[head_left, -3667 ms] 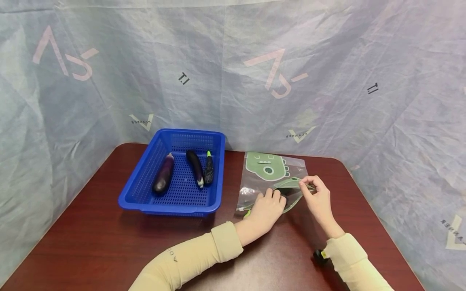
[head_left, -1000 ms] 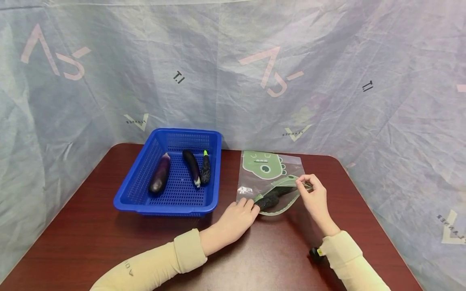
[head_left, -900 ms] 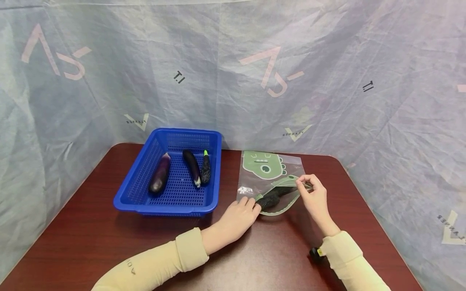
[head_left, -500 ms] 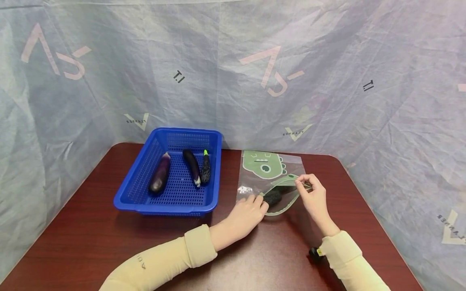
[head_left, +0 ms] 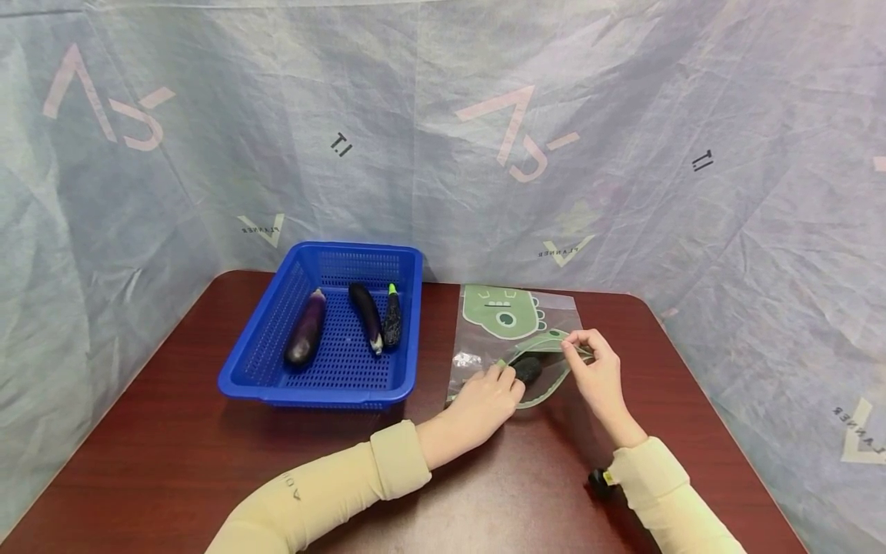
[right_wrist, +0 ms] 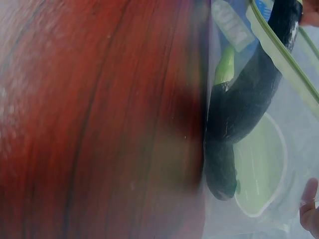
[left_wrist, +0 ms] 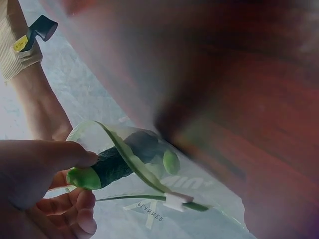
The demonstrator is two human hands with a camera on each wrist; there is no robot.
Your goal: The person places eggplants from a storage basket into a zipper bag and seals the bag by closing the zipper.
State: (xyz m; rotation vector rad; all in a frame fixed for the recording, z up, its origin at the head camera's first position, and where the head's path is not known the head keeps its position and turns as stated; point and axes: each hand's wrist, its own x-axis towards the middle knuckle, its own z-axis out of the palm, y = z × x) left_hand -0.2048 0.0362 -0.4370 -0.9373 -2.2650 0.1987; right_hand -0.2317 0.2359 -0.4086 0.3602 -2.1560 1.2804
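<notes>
My left hand point(head_left: 484, 402) is at the mouth of a clear zip bag point(head_left: 477, 346) printed with a green cartoon face. In the left wrist view its thumb and fingers pinch the bright green end of a dark zucchini point(left_wrist: 113, 167), whose body reaches into the bag. Another zucchini point(right_wrist: 219, 172) lies inside, its green tip point(left_wrist: 171, 163) showing through the plastic. My right hand point(head_left: 598, 377) pinches the bag's rim at the right, and the mouth gapes between both hands. A pale slider point(left_wrist: 177, 200) sits on the zip strip.
Left of the bag stands a blue perforated basket point(head_left: 235, 385) holding a thick purple eggplant point(head_left: 306, 329), a slimmer dark eggplant point(head_left: 367, 315) and a dark zucchini with a green tip point(head_left: 391, 315). A fabric sheet point(head_left: 443, 154) walls the back of the reddish table point(head_left: 173, 454).
Over the last second my left hand has slid right with the zucchini, pushing it further into the bag. My right hand stays at the rim. The basket's contents are unchanged.
</notes>
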